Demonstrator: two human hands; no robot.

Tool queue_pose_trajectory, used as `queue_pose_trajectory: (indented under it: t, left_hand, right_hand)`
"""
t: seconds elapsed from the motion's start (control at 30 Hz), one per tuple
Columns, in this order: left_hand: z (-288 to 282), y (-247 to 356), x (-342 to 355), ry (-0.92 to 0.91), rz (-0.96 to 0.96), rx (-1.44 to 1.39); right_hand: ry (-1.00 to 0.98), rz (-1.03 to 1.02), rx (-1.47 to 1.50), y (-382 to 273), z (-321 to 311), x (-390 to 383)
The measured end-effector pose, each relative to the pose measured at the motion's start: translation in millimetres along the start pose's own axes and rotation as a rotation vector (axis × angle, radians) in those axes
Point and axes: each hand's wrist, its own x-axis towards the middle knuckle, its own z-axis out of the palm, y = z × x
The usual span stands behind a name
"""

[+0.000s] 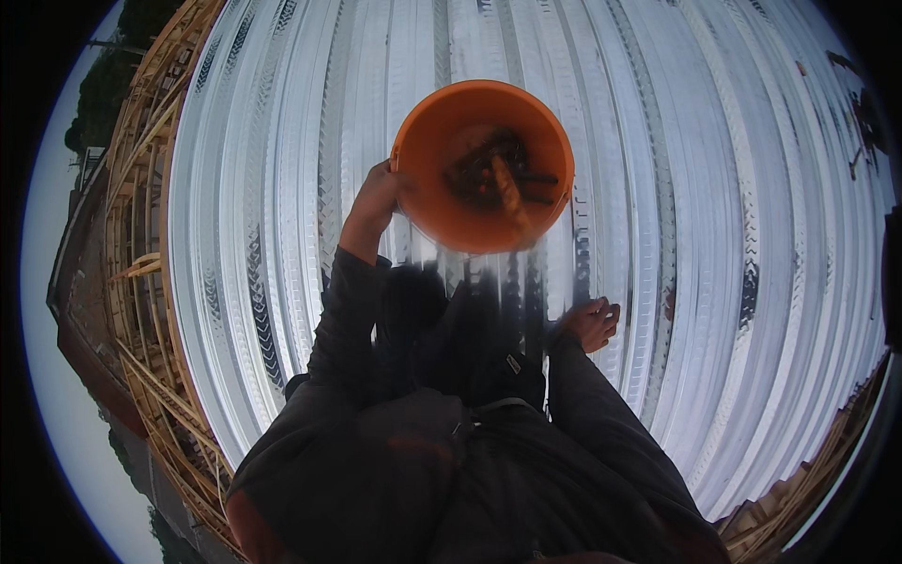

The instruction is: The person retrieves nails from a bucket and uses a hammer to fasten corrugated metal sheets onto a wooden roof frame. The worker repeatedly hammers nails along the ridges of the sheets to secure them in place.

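Observation:
My left hand (378, 195) is closed on the left rim of an orange bucket (423, 150), which is in front of me over the ribbed metal sheeting. Inside lie dark items (484, 174), too dim to name. A tan, stick-like piece (509, 193) leans from them toward the near rim and looks blurred. Lower right, my right hand (592, 324) hangs away from the bucket, close above the metal. Its fingers are loosely bent and a little apart, with nothing visible in them.
Shiny ribbed metal sheets (700, 188) spread beneath me, their ribs running away from me. Along the left edge is wooden framing (141, 226), with a lower roof (89, 310) beyond. More timber (808, 479) lines the lower right edge. Dark objects (869, 122) are at the far right.

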Motion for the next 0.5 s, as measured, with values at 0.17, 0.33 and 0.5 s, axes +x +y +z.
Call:
queue_pose_trajectory:
  t: [0.17, 0.33, 0.5]
  left_hand:
    - [-49, 40, 55, -0.259, -0.004, 0.544]
    - [-7, 44, 137, -0.315, 0.09, 0.909]
    - [33, 42, 145, -0.088, 0.461, 1.291]
  right_hand:
    - [0.039, 0.001, -0.073, -5, 4, 10]
    - [0.028, -0.01, -0.039, -8, 6, 2]
    - [0.07, -0.003, -0.022, -2, 9, 7]
